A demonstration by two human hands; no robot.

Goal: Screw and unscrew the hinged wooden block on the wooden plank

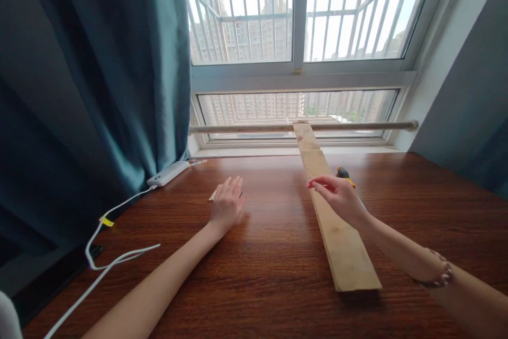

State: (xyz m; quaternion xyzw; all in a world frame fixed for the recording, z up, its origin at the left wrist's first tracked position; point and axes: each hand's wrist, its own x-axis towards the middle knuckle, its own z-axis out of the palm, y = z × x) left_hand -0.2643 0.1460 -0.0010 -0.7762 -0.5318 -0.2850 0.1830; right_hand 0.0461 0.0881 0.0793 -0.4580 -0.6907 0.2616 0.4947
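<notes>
A long pale wooden plank [344, 246] lies on the dark wooden table [270, 270], its far end propped on a rail [246, 128] under the window. My right hand [339, 197] hovers over the plank's middle, fingers loosely curled and pointing left, holding nothing I can see. Behind that hand a small black and yellow tool [343, 173] peeks out on the table. My left hand [227, 202] lies flat on the table with fingers stretched out, its fingertips covering a small tan piece [213, 195].
A white power bank [168, 173] sits at the table's back left, its white cable [103, 259] trailing off the left edge. A teal curtain [91, 85] hangs at the left. The barred window [301, 11] fills the back wall.
</notes>
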